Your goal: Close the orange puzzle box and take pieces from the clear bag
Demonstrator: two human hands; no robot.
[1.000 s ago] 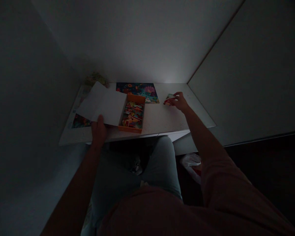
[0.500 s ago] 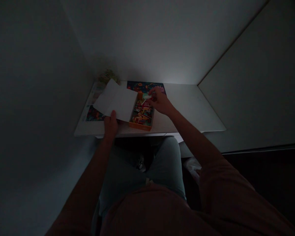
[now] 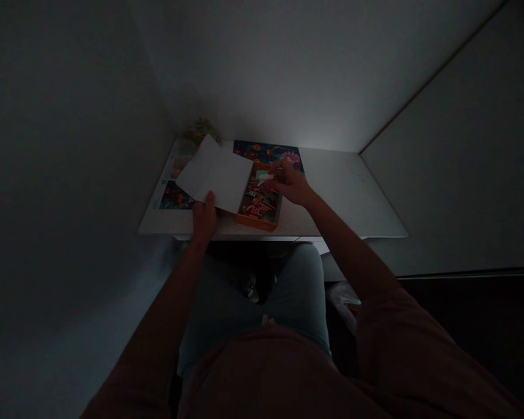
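Observation:
My left hand (image 3: 205, 220) grips the lower edge of a white sheet or board (image 3: 218, 174), thumb on top and fingers hidden beneath. The board slants up beside an open orange box (image 3: 257, 223). Inside the box lie several small, colourful flat pieces, one of them red with white marks (image 3: 256, 210). Over the box's far right part, the thumb and fingers of my right hand (image 3: 291, 185) are pinched on a small whitish flat piece (image 3: 267, 177). Dim light hides its exact kind.
A dark flowery printed sheet (image 3: 266, 152) lies on the white tabletop (image 3: 344, 192) behind the box and partly under the board. A greenish plant-like bunch (image 3: 201, 129) stands in the back left corner. Walls close in behind and left. A plastic bag (image 3: 344, 299) is on the floor.
The red piece with white marks, near my right hand before, now lies lower in the box. My right hand stays over the box's far end. The whole view has shifted slightly.

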